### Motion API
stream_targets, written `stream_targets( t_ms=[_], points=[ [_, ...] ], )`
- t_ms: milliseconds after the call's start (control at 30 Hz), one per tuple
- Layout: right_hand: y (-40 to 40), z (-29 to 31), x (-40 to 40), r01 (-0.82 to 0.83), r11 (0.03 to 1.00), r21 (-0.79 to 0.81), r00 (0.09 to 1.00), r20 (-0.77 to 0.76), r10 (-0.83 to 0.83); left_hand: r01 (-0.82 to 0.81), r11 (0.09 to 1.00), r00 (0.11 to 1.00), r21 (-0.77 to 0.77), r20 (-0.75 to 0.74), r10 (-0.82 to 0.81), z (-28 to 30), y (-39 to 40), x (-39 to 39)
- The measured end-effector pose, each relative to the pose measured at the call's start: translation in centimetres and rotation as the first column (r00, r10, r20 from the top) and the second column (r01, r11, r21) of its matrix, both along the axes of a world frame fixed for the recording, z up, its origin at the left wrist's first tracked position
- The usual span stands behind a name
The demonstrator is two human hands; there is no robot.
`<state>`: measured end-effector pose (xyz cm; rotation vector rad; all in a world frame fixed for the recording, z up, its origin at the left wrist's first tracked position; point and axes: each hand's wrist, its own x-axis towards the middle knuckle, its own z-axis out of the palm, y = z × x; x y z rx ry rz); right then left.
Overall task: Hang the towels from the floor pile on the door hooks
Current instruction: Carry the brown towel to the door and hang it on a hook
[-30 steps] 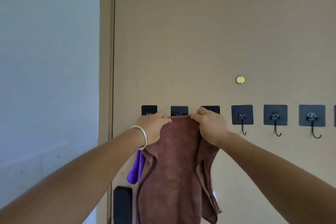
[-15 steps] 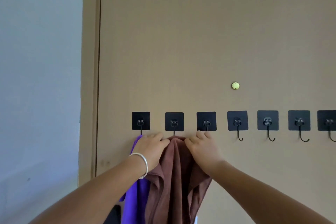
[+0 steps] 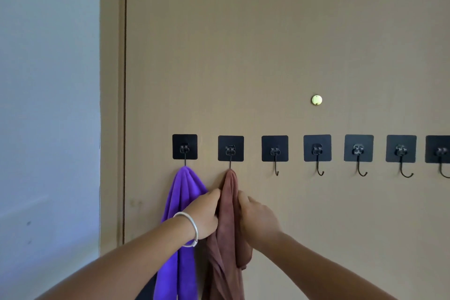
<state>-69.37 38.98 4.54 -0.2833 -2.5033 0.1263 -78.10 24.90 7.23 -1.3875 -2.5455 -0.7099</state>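
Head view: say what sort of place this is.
Probably a home room. A tan door carries black stick-on hooks; a purple towel and a brown towel hang there.

No legible text, label, brand, number or sign found anywhere in view. The black square hook plates [image 3: 230, 148] on the door [image 3: 267, 44] are plain-faced, with no marking that can be read. The small round brass-coloured disc [image 3: 316, 100] on the door shows no readable characters. The purple towel [image 3: 181, 202] and brown towel [image 3: 230, 202] show no tag or print. The bracelet [image 3: 192, 226] bears no readable engraving.
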Motion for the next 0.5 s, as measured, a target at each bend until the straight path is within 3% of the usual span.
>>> stream_targets(
  t_ms=[67, 134, 234, 334, 401, 501],
  points=[
    [0.4, -0.3, 0.3, -0.011, 0.998, 0.065, 1.000, 0.025, 0.010, 0.027, 0.999, 0.999, -0.021, 0.043, -0.026, 0.1, -0.5, -0.2],
    [1.1, -0.1, 0.8, -0.014, 0.991, 0.132, 1.000, 0.017, 0.011, 0.004, 1.000, 1.000, -0.011, -0.024, -0.004, 0.6, -1.0, -0.2],
    [2.1, 1.0, 2.1, 0.005, 0.983, 0.182, 0.999, -0.036, 0.002, -0.077, 0.979, 0.967, 0.189, -0.224, 0.120, 1.5, -1.2, 0.3],
    [2.5, 2.2, 3.9, 0.028, 0.978, 0.208, 0.990, -0.142, 0.002, 0.003, 0.927, 0.860, 0.374, -0.475, 0.189, 2.7, -0.6, 1.4],
    [3.0, 3.1, 5.4, 0.039, 0.973, 0.230, 0.976, -0.217, 0.012, 0.016, 0.941, 0.774, 0.337, -0.600, 0.202, 3.5, 0.5, 2.6],
    [4.2, 3.9, 7.5, 0.130, 0.945, 0.300, 0.947, -0.319, -0.029, -0.027, 0.965, 0.710, 0.262, -0.675, 0.203, 4.1, 2.3, 4.1]
  ],
)
